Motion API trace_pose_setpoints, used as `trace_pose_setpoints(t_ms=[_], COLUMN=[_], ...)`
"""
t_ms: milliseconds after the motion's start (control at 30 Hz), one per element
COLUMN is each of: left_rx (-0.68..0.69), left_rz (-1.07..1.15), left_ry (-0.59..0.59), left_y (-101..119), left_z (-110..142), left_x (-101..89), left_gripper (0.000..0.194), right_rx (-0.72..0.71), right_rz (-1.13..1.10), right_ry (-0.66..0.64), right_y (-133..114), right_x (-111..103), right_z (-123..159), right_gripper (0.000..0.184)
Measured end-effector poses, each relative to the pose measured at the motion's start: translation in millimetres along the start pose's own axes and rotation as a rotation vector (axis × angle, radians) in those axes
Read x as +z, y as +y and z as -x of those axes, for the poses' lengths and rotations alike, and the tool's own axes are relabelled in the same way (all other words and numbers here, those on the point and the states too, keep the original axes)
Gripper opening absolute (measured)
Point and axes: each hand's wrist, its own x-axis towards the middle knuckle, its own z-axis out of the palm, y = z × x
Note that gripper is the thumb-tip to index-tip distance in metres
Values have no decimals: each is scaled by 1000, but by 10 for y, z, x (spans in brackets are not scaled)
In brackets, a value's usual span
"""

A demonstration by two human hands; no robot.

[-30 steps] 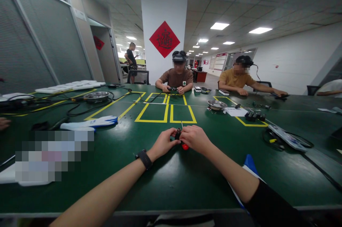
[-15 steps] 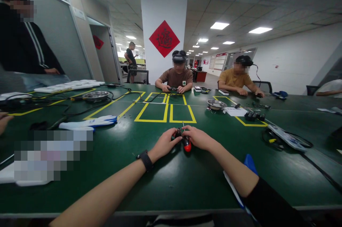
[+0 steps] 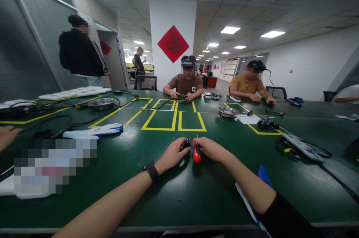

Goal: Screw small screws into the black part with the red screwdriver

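My left hand (image 3: 172, 155) is closed around a small black part (image 3: 187, 143) with a metallic, round top, held just above the green table. Its exact kind is not clear, since my fingers cover much of it. In my right hand (image 3: 209, 147) is a screwdriver (image 3: 197, 155) with a red and black handle. The red handle end points toward me, and a short stretch of thin shaft shows beyond my fingers, pointing away. A narrow gap separates the screwdriver from the black part.
Yellow tape marks rectangles on the green table (image 3: 134, 178). Metal bowls (image 3: 227, 111) stand farther back. Blue-and-white gloves (image 3: 95, 129) and black cables lie left; a power strip (image 3: 303, 146) lies right. Another glove (image 3: 263, 176) is under my right forearm. Two people (image 3: 185, 83) sit opposite.
My right hand has drawn the screwdriver slightly away from the black part, opening a gap. The standing person at the left has moved right and farther off, toward the doorway.
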Motion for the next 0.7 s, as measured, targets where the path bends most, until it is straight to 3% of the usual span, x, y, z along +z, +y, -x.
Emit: trace_pose_setpoints(t_ms=[67, 133, 233, 333, 400, 500, 700], left_rx=[4, 19, 61, 79, 70, 53, 44], left_rz=[0, 9, 54, 112, 140, 164, 119], left_ry=[1, 11, 30, 25, 2, -27, -15], left_y=[-13, -29, -52, -63, -62, -53, -30], left_z=[-1, -1, 2, 5, 5, 4, 4], left_x=[1, 8, 21, 30, 30, 28, 24], left_gripper=[16, 20, 39, 53, 53, 45, 29], right_rx=[47, 95, 121, 133, 119, 54, -63], right_rz=[-25, -93, -344, -690, -863, -989, -909], right_ry=[168, 429, 780, 953, 1011, 975, 800], right_y=[-18, -56, -138, -237, -309, -405, -483], right_x=[-10, -31, -57, -48, -27, 16, 122], right_z=[-9, -19, -34, -39, -34, -18, 11], right_gripper=[33, 26, 15, 19, 21, 21, 18])
